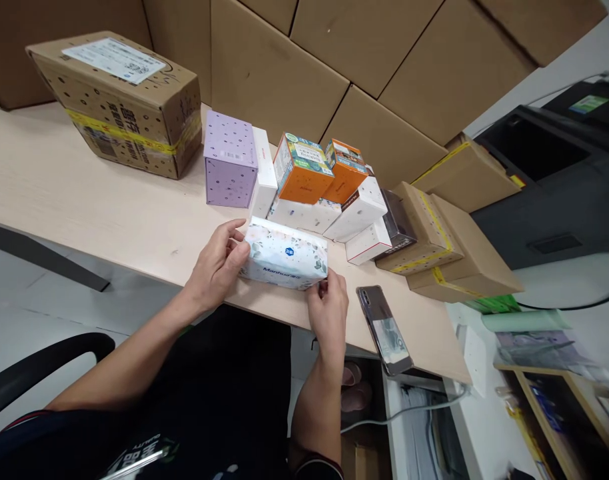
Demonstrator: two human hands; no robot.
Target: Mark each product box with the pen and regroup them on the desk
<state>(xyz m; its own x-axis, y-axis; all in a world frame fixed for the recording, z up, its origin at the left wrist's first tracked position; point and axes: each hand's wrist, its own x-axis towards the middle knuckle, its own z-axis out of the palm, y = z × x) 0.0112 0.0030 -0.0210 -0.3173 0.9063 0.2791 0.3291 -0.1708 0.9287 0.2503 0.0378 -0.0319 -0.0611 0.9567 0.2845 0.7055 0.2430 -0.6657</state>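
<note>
A soft pack of tissues (286, 255), white and pale blue with a floral print and the word "Manhua", sits at the table's near edge between my hands. My left hand (218, 261) grips its left end, thumb on the near side and fingers behind. At the right end my right hand (328, 308) pinches the lower corner; some of its fingertips are hidden. Just beyond the pack stand a purple box (229, 160), a slim white box (263, 175) and two orange tea-style boxes (304, 170) resting on another floral pack (303, 215).
A taped carton (124, 107) stands at the back left. White boxes (359, 208), a dark box (398, 223) and smaller cartons (424, 230) line the right. A phone (384, 330) lies near the table's front edge. Large cartons (274, 73) wall off the back. A chair armrest (44, 367) is at lower left.
</note>
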